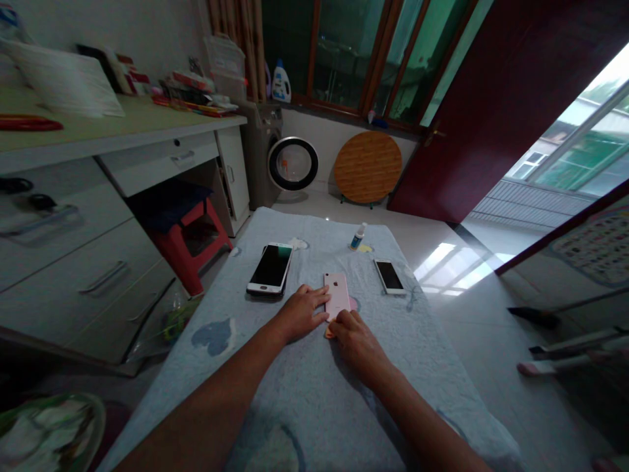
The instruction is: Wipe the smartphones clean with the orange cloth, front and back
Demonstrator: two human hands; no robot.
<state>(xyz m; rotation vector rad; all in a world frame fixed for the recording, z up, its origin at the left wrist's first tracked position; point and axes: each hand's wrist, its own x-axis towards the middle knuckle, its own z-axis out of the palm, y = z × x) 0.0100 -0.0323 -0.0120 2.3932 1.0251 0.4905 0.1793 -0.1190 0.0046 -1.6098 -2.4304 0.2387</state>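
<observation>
A pink phone lies face down in the middle of a table covered with a light blue cloth. My left hand rests flat beside it, fingers stretched out and touching its left edge. My right hand is at the phone's near end, fingers curled over a small orange thing I cannot make out. Left of the pink phone lies a larger white phone with a dark screen, stacked on another. A smaller white phone lies to the right. At the far side stands a small spray bottle on a yellow cloth.
A desk with drawers runs along the left, with a red stool under it. A washing machine and a round wooden tabletop stand by the far wall. A dark red door is open at the right.
</observation>
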